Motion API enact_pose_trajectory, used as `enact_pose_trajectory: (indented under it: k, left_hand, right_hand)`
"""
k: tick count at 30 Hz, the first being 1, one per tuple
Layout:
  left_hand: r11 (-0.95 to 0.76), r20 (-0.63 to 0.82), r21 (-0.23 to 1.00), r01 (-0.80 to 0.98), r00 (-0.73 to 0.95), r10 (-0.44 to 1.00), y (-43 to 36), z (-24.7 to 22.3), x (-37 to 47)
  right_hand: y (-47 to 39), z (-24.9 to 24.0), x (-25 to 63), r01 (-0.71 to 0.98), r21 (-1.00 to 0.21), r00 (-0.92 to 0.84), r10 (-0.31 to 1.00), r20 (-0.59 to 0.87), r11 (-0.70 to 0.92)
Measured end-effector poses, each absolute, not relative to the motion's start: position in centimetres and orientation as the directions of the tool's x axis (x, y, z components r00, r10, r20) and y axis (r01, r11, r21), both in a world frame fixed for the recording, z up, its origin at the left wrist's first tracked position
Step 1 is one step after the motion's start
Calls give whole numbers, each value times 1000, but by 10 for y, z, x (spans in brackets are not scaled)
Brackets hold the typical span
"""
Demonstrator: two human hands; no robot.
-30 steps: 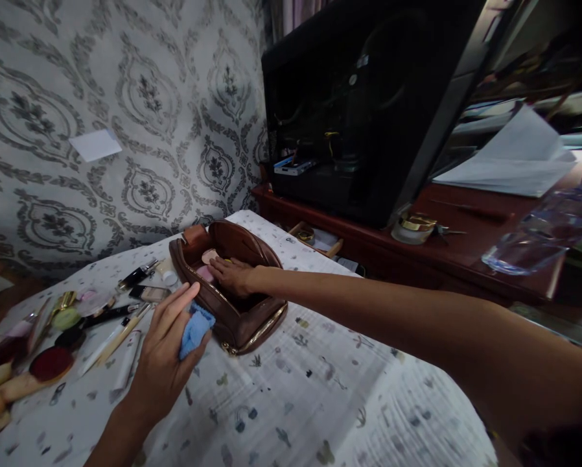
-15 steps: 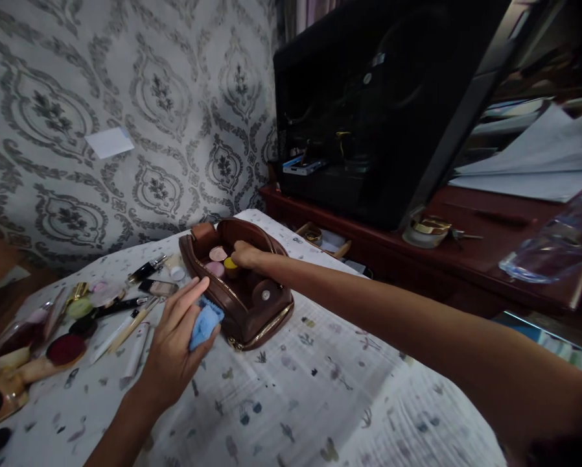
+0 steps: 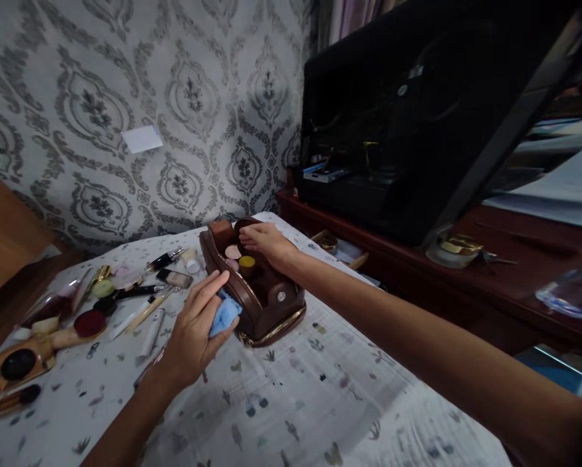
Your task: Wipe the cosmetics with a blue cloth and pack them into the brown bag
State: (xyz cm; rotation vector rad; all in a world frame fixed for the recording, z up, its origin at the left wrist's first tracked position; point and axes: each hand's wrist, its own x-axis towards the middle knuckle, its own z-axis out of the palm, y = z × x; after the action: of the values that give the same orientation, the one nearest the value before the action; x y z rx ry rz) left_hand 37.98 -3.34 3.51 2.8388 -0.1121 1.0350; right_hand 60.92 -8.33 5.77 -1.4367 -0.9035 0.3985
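Observation:
A brown leather cosmetic bag (image 3: 250,299), its zipper undone, lies on the cloth-covered table. In it I see a small yellow-topped jar (image 3: 247,261), a round pale pink item (image 3: 232,251) and another pink one (image 3: 232,264) just below. My left hand (image 3: 196,334) grips a crumpled blue cloth (image 3: 226,314), its fingertips on the bag's near left edge. Over the bag's far part is my right hand (image 3: 267,244), fingers stretched out, and no object shows in it. The undersides of its fingers are hidden.
Left of the bag lie several cosmetics, among them a dark red round compact (image 3: 89,323), a white tube (image 3: 151,334) and a bottle with a black cap (image 3: 19,365). A large black screen (image 3: 393,130) stands on the dark red cabinet (image 3: 446,295), beside an open drawer (image 3: 347,250).
My right hand has let go of the yellow-topped jar, which stays in the bag, and has moved up and away with straighter fingers. The view has turned slightly left.

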Motion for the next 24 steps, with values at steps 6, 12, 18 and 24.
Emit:
enact_pose_trajectory:
  k: [6,12,18,24]
  left_hand:
    - [-990,642,109,-94,767,-2,-37,29,379]
    - [-985,651,122,-121,759,-13,-39,0,351]
    - [-981,550,190,-32,832,79,-37,-38,314]
    - [-967,415,250,53,896,157,-38,-41,310]
  right_hand:
    - [-158,85,545,559,-768,470,643,605,313]
    - [-184,34,478,774,-425,77,597,799,469]
    - [-180,33,471,818,-414,134,568,812,399]
    - [-134,96,522,733,-605,606,704,370,-312]
